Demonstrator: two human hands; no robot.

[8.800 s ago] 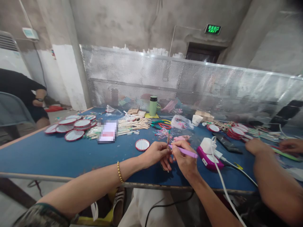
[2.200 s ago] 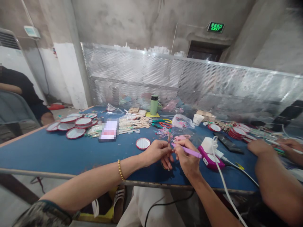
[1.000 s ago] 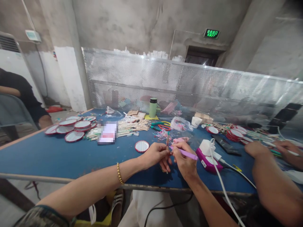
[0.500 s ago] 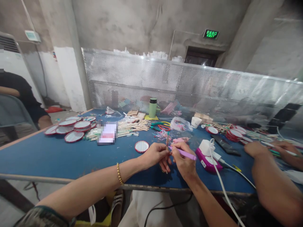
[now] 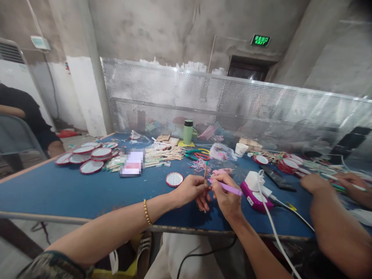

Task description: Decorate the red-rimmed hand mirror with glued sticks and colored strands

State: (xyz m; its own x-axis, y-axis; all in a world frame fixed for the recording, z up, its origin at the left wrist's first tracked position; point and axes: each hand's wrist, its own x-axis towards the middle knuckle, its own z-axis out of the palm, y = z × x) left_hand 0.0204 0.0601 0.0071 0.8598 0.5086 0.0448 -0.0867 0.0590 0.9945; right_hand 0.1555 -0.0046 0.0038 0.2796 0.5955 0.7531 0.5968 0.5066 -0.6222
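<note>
Stick (image 5: pixel 206 173) with green end, pinched nearly upright in left hand (image 5: pixel 190 190), with purple pen (image 5: pixel 231 189) gripped in right hand (image 5: pixel 228 199), tip close beside it, both above blue tabletop (image 5: pixel 128 197), near one red-rimmed disc (image 5: pixel 174 179) and a pink tool (image 5: pixel 221 171).

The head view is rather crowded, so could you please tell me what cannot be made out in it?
All in the head view:
Phone screen: masked by pixel blocks.
Part of the thin stick: hidden by the left hand's fingers.
Tip of the purple pen, at the right hand: too small to tell.
Pieces in the clear bag: small, blurred by plastic.
Seated person's head: cut off by the left edge.
</note>
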